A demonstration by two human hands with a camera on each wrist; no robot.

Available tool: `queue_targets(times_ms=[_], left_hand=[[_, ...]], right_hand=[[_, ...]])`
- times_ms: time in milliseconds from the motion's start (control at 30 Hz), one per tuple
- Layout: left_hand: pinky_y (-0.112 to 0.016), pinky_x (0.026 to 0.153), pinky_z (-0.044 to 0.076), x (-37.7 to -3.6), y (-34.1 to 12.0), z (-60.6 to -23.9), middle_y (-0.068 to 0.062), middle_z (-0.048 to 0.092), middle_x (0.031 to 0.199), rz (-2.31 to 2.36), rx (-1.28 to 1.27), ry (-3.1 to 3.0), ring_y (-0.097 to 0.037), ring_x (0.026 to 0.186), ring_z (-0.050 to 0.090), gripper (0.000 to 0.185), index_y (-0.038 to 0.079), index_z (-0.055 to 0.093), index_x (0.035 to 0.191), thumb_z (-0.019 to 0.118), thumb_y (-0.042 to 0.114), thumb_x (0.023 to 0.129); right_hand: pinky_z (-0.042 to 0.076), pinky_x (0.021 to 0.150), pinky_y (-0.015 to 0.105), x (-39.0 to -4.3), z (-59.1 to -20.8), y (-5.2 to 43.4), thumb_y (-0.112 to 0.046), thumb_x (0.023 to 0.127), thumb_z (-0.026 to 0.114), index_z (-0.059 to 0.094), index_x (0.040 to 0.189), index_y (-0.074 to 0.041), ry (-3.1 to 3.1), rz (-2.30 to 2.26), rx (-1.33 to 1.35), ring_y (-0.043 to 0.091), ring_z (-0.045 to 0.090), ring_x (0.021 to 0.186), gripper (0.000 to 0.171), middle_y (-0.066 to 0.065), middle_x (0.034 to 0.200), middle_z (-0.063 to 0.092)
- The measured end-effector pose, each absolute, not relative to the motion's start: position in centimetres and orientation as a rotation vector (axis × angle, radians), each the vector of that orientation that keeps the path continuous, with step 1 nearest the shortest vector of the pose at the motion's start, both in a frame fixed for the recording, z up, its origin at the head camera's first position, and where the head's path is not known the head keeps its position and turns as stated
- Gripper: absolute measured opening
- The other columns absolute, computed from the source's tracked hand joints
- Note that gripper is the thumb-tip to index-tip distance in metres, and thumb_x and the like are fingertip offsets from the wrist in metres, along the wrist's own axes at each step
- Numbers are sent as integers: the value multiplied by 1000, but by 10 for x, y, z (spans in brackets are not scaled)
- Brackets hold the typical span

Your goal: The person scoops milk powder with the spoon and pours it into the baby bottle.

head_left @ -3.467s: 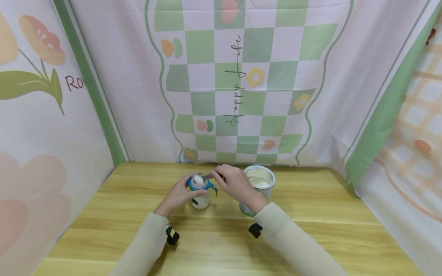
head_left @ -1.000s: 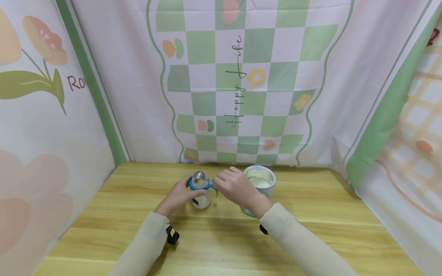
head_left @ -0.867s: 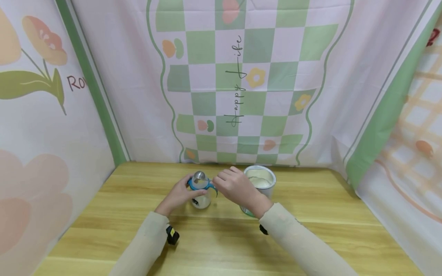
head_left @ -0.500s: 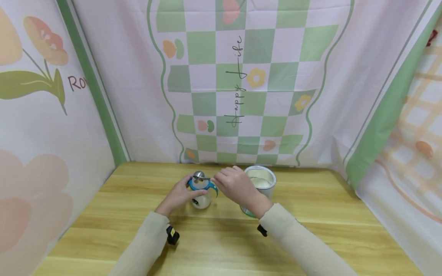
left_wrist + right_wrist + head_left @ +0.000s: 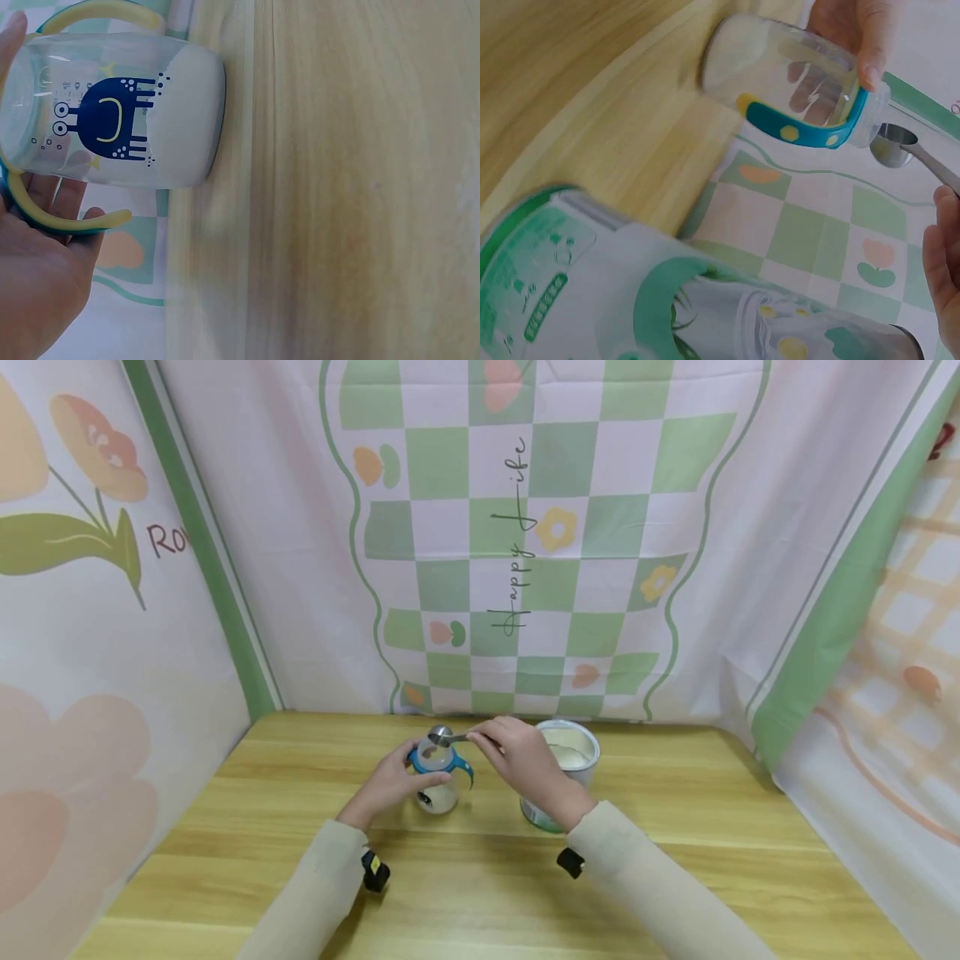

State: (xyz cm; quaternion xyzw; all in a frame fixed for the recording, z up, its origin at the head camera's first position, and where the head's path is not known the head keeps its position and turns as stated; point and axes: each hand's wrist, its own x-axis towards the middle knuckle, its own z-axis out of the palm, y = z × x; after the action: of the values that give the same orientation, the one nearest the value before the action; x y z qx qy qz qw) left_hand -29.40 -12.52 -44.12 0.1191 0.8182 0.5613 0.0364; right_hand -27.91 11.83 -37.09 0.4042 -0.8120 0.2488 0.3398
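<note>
A clear baby bottle (image 5: 437, 798) with a blue handled collar (image 5: 432, 765) stands uncapped on the table. My left hand (image 5: 388, 787) grips it round the collar. White powder fills its lower part in the left wrist view, behind a printed blue creature (image 5: 112, 118). Between the thumb and fingers of my right hand (image 5: 525, 762) is the handle of a metal measuring spoon (image 5: 441, 737). Its bowl is upright, with bare metal showing inside, just above the bottle's mouth (image 5: 874, 112). Behind the right hand stands an open can of milk powder (image 5: 542, 814).
The can's silver rim (image 5: 592, 758) rises close to the right wrist, and powder (image 5: 566, 757) shows inside. The wooden table (image 5: 465, 893) ends at a checkered curtain (image 5: 525, 568) behind. More printed cloth (image 5: 97, 635) hangs on the left side.
The measuring spoon first held white powder, then was turned over above the bottle's mouth. Now it is turned upright again, bare inside and slightly higher. The left hand, bottle and can stayed put.
</note>
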Motion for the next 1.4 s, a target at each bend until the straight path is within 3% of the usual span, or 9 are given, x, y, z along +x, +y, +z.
queue_targets(times_ms=[267,500,933,1200,1400], left_hand=[[-60,111,30,-293,-125,-440,2,54,142,1720,351,2515,-30,141,38,84,25,50,145,85,55,75],[-60,112,29,-292,-124,-439,-1,53,144,1722,353,2509,-30,142,37,79,26,50,144,85,51,77],[-59,112,30,-290,-125,-437,1,54,142,1707,364,2508,-29,141,38,78,25,51,143,84,50,78],[-58,111,32,-291,-126,-435,-5,55,141,1709,411,2515,-29,137,43,78,21,51,143,85,48,78],[-59,110,33,-292,-127,-434,-3,55,140,1671,412,2541,-29,136,44,80,23,50,144,84,51,77]], right_hand=[[55,63,20,-275,-365,122,-16,97,69,76,95,-9,-2156,903,980,4,66,72,11,-1,85,73],[52,55,22,-271,-363,127,-16,98,68,76,96,-9,-2198,1049,966,2,64,67,11,-2,80,72],[57,64,25,-265,-358,139,-16,101,63,75,103,-4,-2266,1138,869,11,71,75,17,0,86,74],[57,63,25,-265,-353,152,-18,100,66,75,102,-8,-2252,1092,814,8,69,72,15,-4,84,73],[57,64,26,-265,-353,163,-23,100,66,75,101,-10,-2237,1153,790,12,70,73,16,-4,84,73]])
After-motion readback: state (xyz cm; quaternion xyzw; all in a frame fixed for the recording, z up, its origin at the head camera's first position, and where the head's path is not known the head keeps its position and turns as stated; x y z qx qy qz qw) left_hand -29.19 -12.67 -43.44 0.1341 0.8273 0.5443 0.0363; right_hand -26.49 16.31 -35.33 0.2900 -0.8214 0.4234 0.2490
